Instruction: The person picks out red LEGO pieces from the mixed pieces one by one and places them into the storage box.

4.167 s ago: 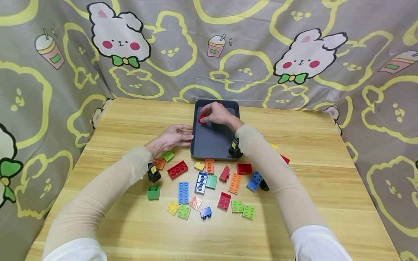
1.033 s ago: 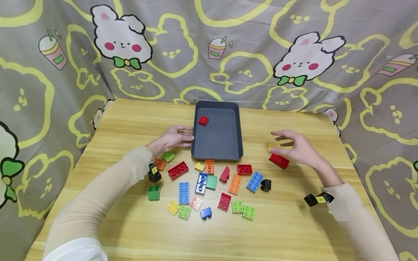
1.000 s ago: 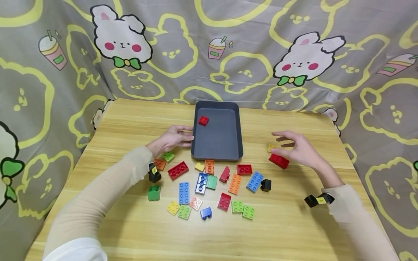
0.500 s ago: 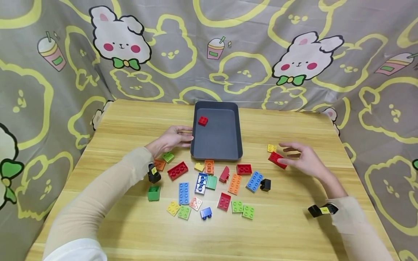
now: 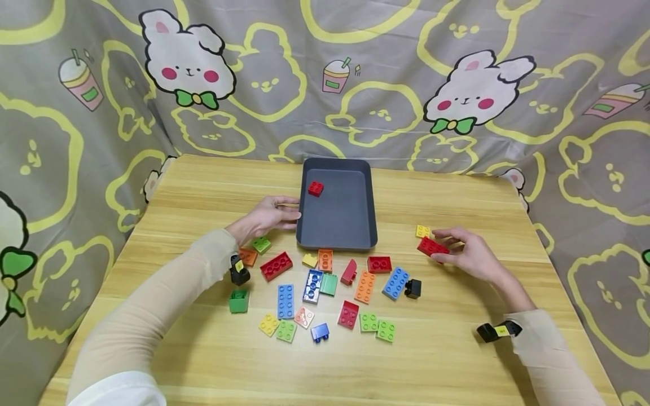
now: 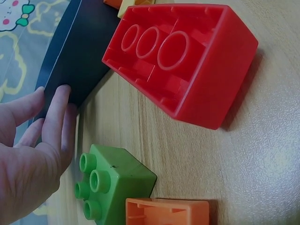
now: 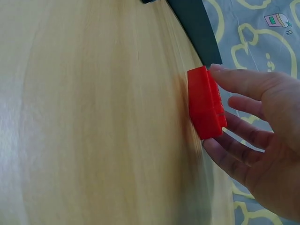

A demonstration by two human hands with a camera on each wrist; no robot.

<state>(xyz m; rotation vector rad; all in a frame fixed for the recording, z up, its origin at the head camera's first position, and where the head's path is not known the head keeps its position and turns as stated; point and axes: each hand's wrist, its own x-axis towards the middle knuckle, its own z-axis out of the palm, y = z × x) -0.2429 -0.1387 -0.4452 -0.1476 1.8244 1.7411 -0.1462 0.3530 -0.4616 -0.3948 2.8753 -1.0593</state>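
Straight fingers of my left hand [image 5: 266, 216] touch the left outer side of the dark grey tray [image 5: 337, 237]; the left wrist view shows the same hand [image 6: 35, 145] against the tray wall [image 6: 77, 51]. One red 2x2 toy brick [image 5: 316, 188] lies in the tray, studs up. To the right of the tray, my right hand [image 5: 469, 254] pinches a longer red brick [image 5: 430, 247] on the table. In the right wrist view, thumb and fingers meet opposite ends of that red brick [image 7: 204, 103]. A yellow brick [image 5: 422, 230] lies just behind it, partly hidden by the fingers.
Several toy bricks lie scattered in front of the tray, among them a blue one [image 5: 286, 301], an orange one [image 5: 364, 286] and a black one [image 5: 413, 288]. Near my left wrist are a lime brick [image 5: 261, 244] and an upturned red brick [image 5: 276, 265]. A patterned curtain [image 5: 386, 124] stands behind the table.
My right hand has left the red 2x2 brick in the tray, moved right, and closed its fingers on the longer red brick. My left hand has stayed at the tray.
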